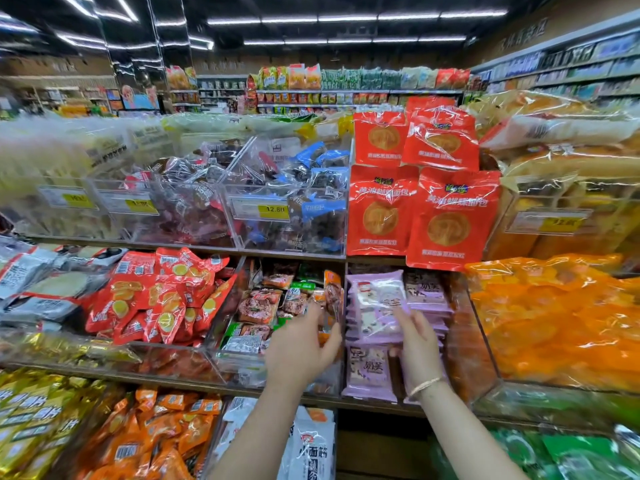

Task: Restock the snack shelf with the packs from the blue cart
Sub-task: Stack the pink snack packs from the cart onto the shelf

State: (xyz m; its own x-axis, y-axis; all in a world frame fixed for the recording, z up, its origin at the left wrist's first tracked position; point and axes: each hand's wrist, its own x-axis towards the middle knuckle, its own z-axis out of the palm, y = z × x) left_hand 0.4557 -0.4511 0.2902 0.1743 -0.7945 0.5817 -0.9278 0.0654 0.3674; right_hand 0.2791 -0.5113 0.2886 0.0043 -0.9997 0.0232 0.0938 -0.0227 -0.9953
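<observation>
One purple pack (375,303) — right fingers (407,322) pinch its lower corner, left fingers (311,320) spread loose beside it.

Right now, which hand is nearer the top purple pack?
Right. The right hand holds the top purple pack; the left hand is apart, left of it, over the neighbouring bin.

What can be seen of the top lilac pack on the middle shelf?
The top lilac pack is a flat, glossy plastic pouch, pale purple with a whitish panel and a small red mark near its upper left corner. It lies tilted, face up, on a stack of like packs. The right hand's fingers rest on its lower right corner; whether they grip it is unclear.
</observation>
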